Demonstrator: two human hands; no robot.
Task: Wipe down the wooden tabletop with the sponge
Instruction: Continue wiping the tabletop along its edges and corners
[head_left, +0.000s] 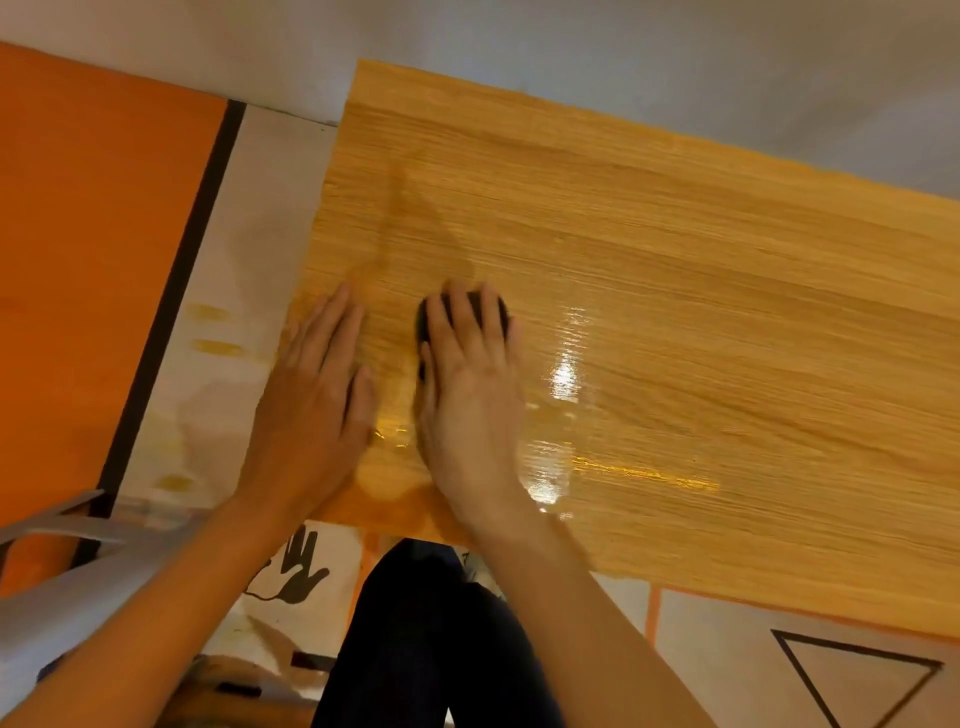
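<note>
1. The wiping step is going on now, I think. The right hand (470, 384) lies flat on a dark sponge (462, 319) and presses it onto the wooden table (701, 291). Its fingers are straight on top, not curled around the sponge.
2. The left hand (311, 400) rests flat on the table just beside the right hand. Its fingers are straight and it holds nothing.
3. The sponge sits near the left end of the table, close to the near edge. Most of it hides under the fingers.
4. The wood right of the hands shines wet (563, 374). The far part looks dry.
5. Next, the sponge likely needs a push toward the dry far part and the right end, pressed flat.
6. I see no bowl, bucket or other container here.
</note>
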